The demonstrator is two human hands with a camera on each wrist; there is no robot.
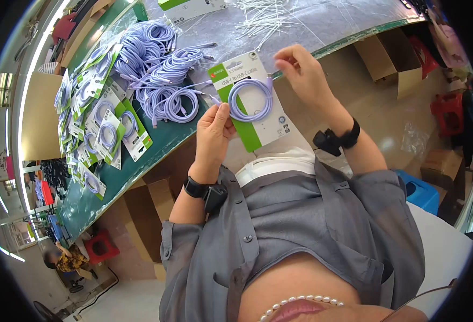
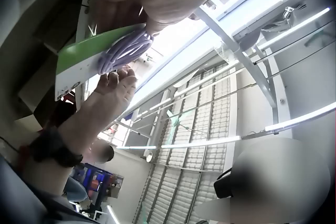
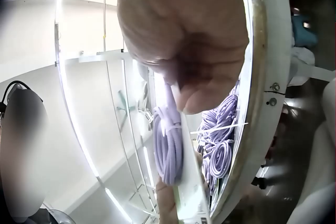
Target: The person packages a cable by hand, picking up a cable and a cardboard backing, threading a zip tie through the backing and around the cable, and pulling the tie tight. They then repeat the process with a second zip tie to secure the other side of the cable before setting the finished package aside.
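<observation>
In front of the body, a green-and-white packaging card (image 1: pixel 263 132) stands tilted, printed "USB-C to USB-C cable". A coiled lilac USB-C cable (image 1: pixel 270 102) lies against its face, also seen from the side in the right wrist view. My left hand (image 1: pixel 213 131) pinches the card's left edge, thumb beside one cable plug (image 1: pixel 215 100). To the right of the card, apart from it in the head view, my right hand (image 1: pixel 306 76) has its fingers loosely bent, with nothing visible between them. The other cable plug (image 1: pixel 269 79) sticks up at the card's upper right edge.
Left on the green-edged table (image 1: pixel 164 140) lie a heap of loose lilac cables (image 1: pixel 156 64) and a pile of carded cables (image 1: pixel 105 129). White ties (image 1: pixel 260 21) are scattered at the back, near a green-and-white box (image 1: pixel 193 9). Cardboard boxes (image 1: pixel 389 56) stand on the floor beyond.
</observation>
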